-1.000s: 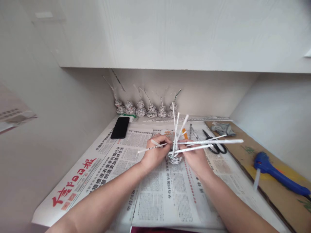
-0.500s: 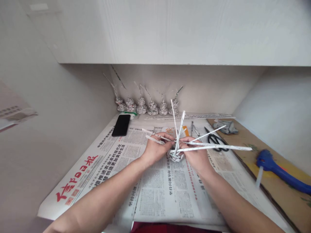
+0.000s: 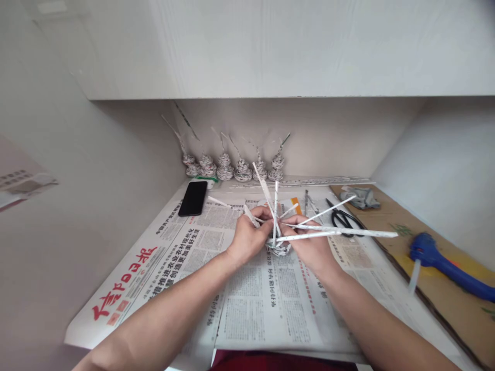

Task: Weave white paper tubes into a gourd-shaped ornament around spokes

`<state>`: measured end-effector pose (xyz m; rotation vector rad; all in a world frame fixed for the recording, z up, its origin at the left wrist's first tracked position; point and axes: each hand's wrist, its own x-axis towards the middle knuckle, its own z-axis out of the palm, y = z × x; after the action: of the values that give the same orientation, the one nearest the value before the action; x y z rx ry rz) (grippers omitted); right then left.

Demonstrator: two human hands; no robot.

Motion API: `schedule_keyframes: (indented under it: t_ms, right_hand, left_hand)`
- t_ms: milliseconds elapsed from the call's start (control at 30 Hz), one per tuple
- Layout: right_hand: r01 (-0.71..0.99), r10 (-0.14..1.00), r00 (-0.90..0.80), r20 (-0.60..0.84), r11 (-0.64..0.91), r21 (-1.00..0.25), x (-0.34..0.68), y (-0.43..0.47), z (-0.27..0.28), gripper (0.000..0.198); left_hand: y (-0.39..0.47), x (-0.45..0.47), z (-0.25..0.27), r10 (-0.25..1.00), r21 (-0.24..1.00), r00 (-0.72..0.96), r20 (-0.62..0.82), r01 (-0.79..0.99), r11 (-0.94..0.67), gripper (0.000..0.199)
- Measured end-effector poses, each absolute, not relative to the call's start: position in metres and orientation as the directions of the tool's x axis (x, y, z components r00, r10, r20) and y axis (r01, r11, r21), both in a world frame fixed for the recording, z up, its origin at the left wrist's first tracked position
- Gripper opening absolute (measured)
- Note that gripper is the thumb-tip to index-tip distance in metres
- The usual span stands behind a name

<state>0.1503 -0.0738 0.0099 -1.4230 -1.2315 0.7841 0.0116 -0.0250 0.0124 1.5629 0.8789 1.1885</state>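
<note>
A small round woven piece of white and grey printed paper (image 3: 278, 250) is sitting between two bare hands, over the sheets of printed newspaper (image 3: 251, 314); I cannot tell whether its bottom is touching them. Several thin white rolled-paper sticks (image 3: 379, 233) are spreading out from the top of the woven piece: some are pointing upward, some are leaning to its left, and others are extending to its right, across the right hand (image 3: 312, 251). The left hand (image 3: 245, 241) is holding the woven piece from its left side, and its fingers are grasping at the bases of the sticks, with the thumb pressing inward. The right hand is gripping from the right side of the woven piece; its fingers are bending around the back, but the sticks are partly hiding them, so I cannot tell which stick they are pinching.

Behind the woven piece, six gourd-shaped woven paper figures (image 3: 243, 172) are standing in a row, and their thin tips are rising up. A black rectangular phone (image 3: 193, 199) is lying behind it and to its left. To the right of the woven piece, black scissors with loop handles (image 3: 347, 223) are lying, and farther right a blue plastic glue gun (image 3: 450, 270) is resting on flat brown cardboard (image 3: 406, 212).
</note>
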Motion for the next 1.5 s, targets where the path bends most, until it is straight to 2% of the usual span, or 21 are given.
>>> schedule_keyframes:
  t_ms: [100,233,467,567,700,733,800,867,933,1133,1333,1500]
  right_hand:
    - [0.178,0.951,0.284,0.119,0.070,-0.982,0.147,-0.074,0.012,0.023]
    - [0.047,0.956,0.281,0.088,0.078,-0.996,0.145,-0.074,0.014,0.041]
    - [0.040,0.962,0.251,0.107,0.100,-0.994,0.148,-0.073,0.012,0.051]
    - [0.027,0.953,0.272,0.135,0.133,-0.991,0.147,-0.074,0.011,0.064]
    - [-0.073,0.945,0.316,0.081,0.110,-0.991,0.143,-0.073,0.009,0.077]
    - [-0.088,0.948,0.310,0.070,0.102,-0.991,0.143,-0.072,0.008,0.073]
    - [-0.045,0.958,0.275,0.084,0.100,-0.994,0.144,-0.072,0.007,0.053]
    - [0.077,0.961,0.239,0.136,0.120,-0.990,0.146,-0.072,0.007,0.032]
    - [0.197,0.950,0.243,0.194,0.148,-0.969,0.147,-0.074,0.007,0.022]
    - [0.368,0.923,0.250,0.292,0.188,-0.910,0.145,-0.078,0.011,0.014]
    - [0.332,0.926,0.274,0.261,0.164,-0.929,0.146,-0.076,0.010,0.014]
    - [0.341,0.944,0.217,0.251,0.167,-0.925,0.147,-0.077,0.012,0.014]
  left_hand:
    - [-0.024,0.011,0.012,0.918,0.954,0.271,0.290,-0.008,-0.299,0.002]
    - [-0.025,0.010,0.016,0.924,0.958,0.268,0.272,0.010,-0.285,0.003]
    - [-0.028,0.011,0.015,0.911,0.954,0.294,0.290,-0.011,-0.300,0.004]
    - [-0.028,0.011,0.013,0.909,0.947,0.277,0.311,-0.013,-0.320,0.003]
    - [-0.027,0.013,0.011,0.907,0.940,0.257,0.334,-0.018,-0.341,0.007]
    - [-0.027,0.013,0.010,0.906,0.939,0.253,0.338,-0.021,-0.344,0.008]
    - [-0.027,0.014,0.010,0.906,0.937,0.251,0.342,-0.022,-0.348,0.010]
    - [-0.027,0.014,0.010,0.904,0.937,0.254,0.343,-0.019,-0.350,0.010]
    - [-0.026,0.014,0.010,0.902,0.937,0.263,0.342,-0.017,-0.350,0.011]
    - [-0.023,0.009,0.016,0.898,0.943,0.316,0.305,0.034,-0.332,0.013]
    - [-0.021,0.003,0.025,0.901,0.934,0.328,0.283,0.119,-0.336,0.004]
    - [-0.022,0.004,0.022,0.893,0.941,0.340,0.294,0.059,-0.333,0.009]
